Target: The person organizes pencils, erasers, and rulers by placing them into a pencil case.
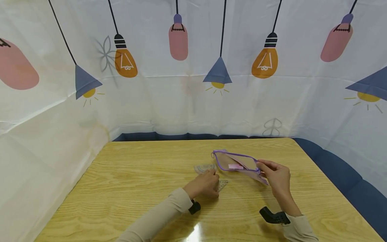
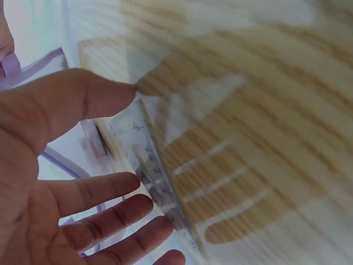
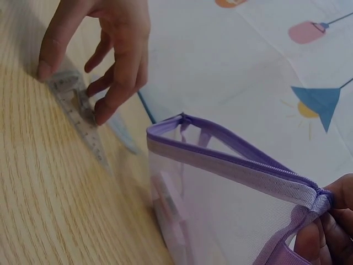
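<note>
My right hand (image 1: 276, 176) pinches one end of a see-through mesh pencil pouch (image 3: 220, 190) with purple zip edging, its mouth gaping. Through the mesh shows a pink-and-white block (image 1: 235, 166). My left hand (image 1: 205, 184) reaches down at the table, thumb and fingers spread apart. Its fingertips are right at the edge of a clear set square (image 3: 83, 124) with printed markings, partly hidden under the hand in the head view. Just beyond these fingers lies a clear protractor (image 1: 203, 168), left of the pouch.
The wood-grain table (image 1: 136, 174) extends around both hands. A white curtain (image 1: 187, 101) printed with lamps and bulbs hangs behind it. Dark blue padded seating (image 1: 335, 168) runs along the right side and back.
</note>
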The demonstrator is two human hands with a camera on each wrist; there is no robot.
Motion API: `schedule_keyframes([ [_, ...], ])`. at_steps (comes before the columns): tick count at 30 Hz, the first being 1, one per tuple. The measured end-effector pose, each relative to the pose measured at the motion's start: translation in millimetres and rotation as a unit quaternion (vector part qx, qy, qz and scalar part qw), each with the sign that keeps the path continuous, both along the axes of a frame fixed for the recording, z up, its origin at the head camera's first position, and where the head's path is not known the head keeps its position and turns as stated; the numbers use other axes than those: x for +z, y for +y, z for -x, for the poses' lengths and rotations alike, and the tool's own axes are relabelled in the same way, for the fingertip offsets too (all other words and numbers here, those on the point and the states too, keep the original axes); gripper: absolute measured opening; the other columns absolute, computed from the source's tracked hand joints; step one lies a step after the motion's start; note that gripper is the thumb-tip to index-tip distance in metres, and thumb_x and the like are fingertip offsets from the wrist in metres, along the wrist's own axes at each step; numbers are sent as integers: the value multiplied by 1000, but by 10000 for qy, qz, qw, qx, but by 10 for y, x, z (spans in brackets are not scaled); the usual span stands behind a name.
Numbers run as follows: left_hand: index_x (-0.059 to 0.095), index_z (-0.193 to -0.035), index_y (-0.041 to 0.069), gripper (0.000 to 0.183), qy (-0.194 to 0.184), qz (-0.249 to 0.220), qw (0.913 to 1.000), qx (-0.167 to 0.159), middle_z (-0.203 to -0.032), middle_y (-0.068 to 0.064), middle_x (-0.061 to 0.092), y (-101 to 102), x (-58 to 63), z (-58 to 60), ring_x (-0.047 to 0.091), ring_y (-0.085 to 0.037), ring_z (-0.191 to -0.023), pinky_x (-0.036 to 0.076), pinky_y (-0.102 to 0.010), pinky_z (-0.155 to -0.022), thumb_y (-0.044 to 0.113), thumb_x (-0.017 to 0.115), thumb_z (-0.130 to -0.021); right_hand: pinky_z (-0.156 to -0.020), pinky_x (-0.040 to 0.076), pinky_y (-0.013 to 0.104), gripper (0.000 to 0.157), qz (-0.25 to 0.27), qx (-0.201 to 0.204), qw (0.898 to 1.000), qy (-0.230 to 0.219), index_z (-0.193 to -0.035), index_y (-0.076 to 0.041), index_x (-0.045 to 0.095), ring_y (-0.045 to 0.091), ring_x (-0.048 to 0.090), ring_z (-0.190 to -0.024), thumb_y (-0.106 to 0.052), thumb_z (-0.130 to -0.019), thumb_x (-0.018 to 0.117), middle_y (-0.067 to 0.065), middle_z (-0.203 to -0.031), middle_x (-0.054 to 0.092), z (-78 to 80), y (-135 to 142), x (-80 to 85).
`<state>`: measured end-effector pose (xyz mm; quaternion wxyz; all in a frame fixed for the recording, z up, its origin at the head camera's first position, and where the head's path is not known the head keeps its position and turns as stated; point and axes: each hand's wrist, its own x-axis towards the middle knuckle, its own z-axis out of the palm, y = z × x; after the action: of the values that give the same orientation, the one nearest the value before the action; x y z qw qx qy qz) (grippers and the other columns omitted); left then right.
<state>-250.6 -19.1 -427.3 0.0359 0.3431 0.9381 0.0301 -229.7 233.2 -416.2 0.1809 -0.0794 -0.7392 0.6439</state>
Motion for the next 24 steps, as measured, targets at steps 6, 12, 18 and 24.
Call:
schedule_keyframes([
  [6,62,-90,10,28,-152,38,9999,-68,-93,0,46,-12,35,-1,44,-13,-78,41,-22,-62,27,78,-76,-62,55,25,35,4,-6,10000,8,-106,10,70,10,66,-67,-18,-87,75,-4,-80,71,1,-2,-2],
  [12,60,-86,11,27,-226,-11,9997,-38,-92,1,44,-11,28,3,43,-14,-77,40,-22,-62,27,79,-76,-62,55,25,34,36,-7,10000,-8,-105,10,70,10,66,-67,-18,-86,75,-4,-79,71,-1,-4,-3],
  [18,60,-87,10,29,-227,-106,9997,33,-90,1,46,1,19,13,44,-14,-77,41,-23,-63,26,79,-72,-62,55,25,34,64,-6,10000,-18,-105,10,70,10,66,-67,-17,-86,76,-4,-79,71,-2,-9,4],
  [24,58,-88,10,31,-421,-104,9990,46,-89,1,46,4,15,70,44,-13,-77,40,-23,-65,26,79,-72,-61,55,25,34,36,-17,10000,-4,-105,10,70,10,66,-67,-17,-86,76,-4,-79,71,5,-11,12],
])
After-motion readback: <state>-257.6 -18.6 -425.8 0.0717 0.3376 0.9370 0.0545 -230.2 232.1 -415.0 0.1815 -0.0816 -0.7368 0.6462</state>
